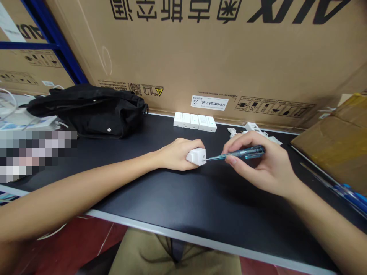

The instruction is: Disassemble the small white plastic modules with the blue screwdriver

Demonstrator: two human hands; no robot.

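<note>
My left hand (180,153) is wrapped round a small white plastic box (197,156), its end face with small holes turned to the right. In my right hand (262,162) is a screwdriver (243,153) with a translucent blue handle, pinched between thumb and fingers. Its thin metal tip points left and meets the end face of the box, near a hole; whether it sits inside the hole I cannot tell. Behind my hands, several similar white boxes (195,121) stand in a row. White plastic parts (252,128) lie beyond my right hand, partly hidden by it.
The black tabletop (172,198) has a pale front edge. A black bag (97,110) lies at the left. Large cardboard boxes (172,57) wall off the back, and a taped carton (338,141) stands right. Blue-handled tools (351,196) lie at the far right.
</note>
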